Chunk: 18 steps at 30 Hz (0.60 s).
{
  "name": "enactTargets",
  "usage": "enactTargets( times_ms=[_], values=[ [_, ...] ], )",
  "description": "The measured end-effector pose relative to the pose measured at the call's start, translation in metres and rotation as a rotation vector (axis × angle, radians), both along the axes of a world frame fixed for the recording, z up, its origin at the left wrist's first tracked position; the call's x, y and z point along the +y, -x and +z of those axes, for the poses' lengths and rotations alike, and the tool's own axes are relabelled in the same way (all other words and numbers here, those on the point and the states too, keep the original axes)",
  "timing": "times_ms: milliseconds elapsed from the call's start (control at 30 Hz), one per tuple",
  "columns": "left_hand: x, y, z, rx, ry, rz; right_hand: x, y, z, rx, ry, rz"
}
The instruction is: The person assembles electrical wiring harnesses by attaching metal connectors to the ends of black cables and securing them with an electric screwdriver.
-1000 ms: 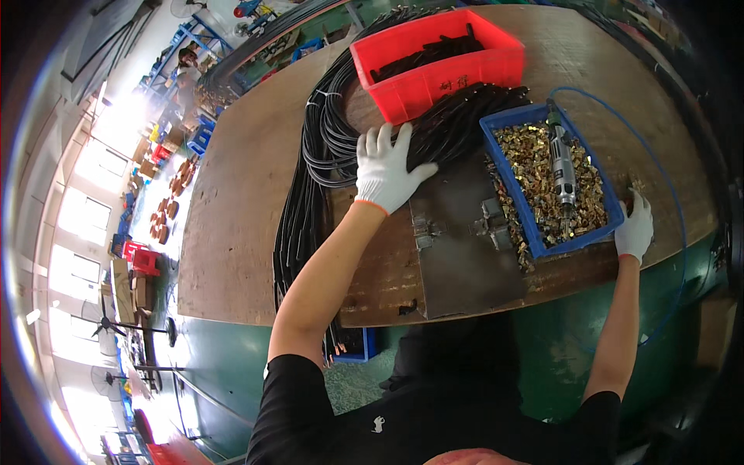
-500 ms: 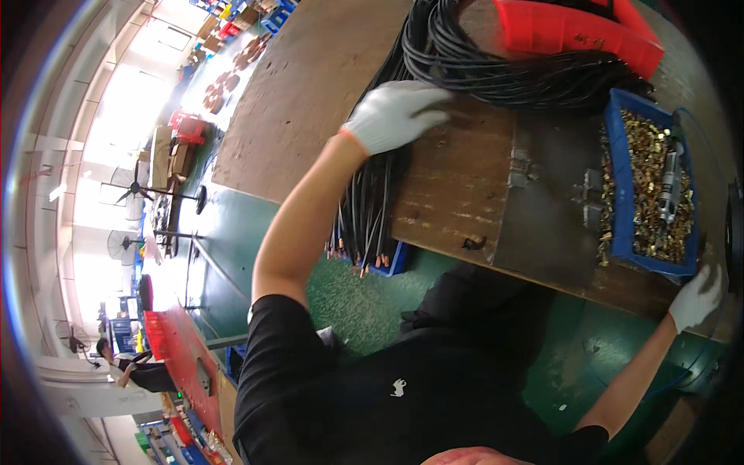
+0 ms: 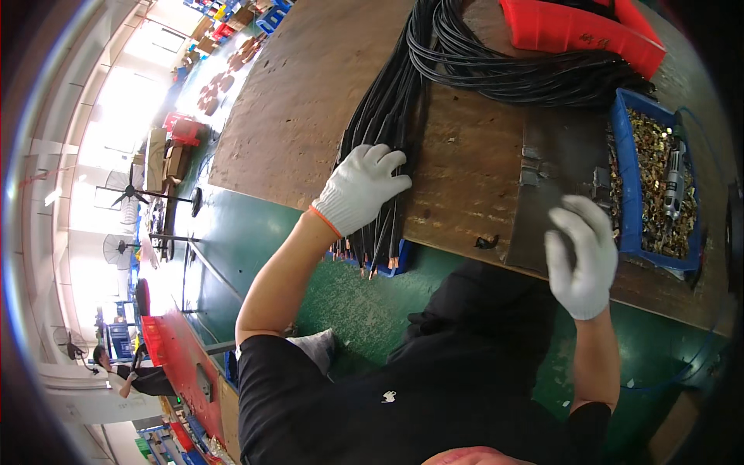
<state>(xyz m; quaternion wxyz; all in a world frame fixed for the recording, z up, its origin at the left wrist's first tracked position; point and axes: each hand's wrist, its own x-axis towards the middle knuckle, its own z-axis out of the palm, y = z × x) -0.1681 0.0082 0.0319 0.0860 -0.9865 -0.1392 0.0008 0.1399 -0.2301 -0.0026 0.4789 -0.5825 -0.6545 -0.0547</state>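
Note:
A thick bundle of black cables (image 3: pixel 380 101) runs down the wooden table and over its near edge, with bare copper-coloured ends hanging below. My left hand (image 3: pixel 358 190), in a white knitted glove with an orange cuff, lies on top of the bundle near that edge. Its fingers are loosely bent and a little apart, the thumb off to the side. My right hand (image 3: pixel 583 260), also white-gloved, is over the table's near edge with fingers apart and nothing held. To its right sits a blue bin (image 3: pixel 625 167) of small brass-coloured pieces, with a grey cylindrical tool (image 3: pixel 673 186) on them.
A red bin (image 3: pixel 581 32) stands at the far right, behind looped cables. Small metal fittings (image 3: pixel 530 167) are fixed to a dark plate on the table. Below the cable ends is another blue bin (image 3: pixel 398 260). Far left, a person (image 3: pixel 139 378) stands beside a red-topped bench.
My left hand has drawn back down the cable bundle toward the table's near edge. My right hand has left the near corner of the blue bin and moved left.

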Motion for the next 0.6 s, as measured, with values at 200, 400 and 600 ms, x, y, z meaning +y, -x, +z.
enactTargets(
  times_ms=[200, 400, 600],
  values=[
    [0.022, -0.053, 0.007, -0.202, 0.197, -0.251, 0.024, 0.000, 0.022, 0.520, 0.543, 0.209],
    [0.034, -0.107, -0.025, -0.228, 0.201, -0.215, 0.065, -0.053, 0.012, 0.988, 0.609, 0.193],
    [0.035, -0.097, -0.019, -0.246, 0.182, -0.179, 0.052, -0.025, 0.018, -0.158, 0.461, -0.037]
  ],
)
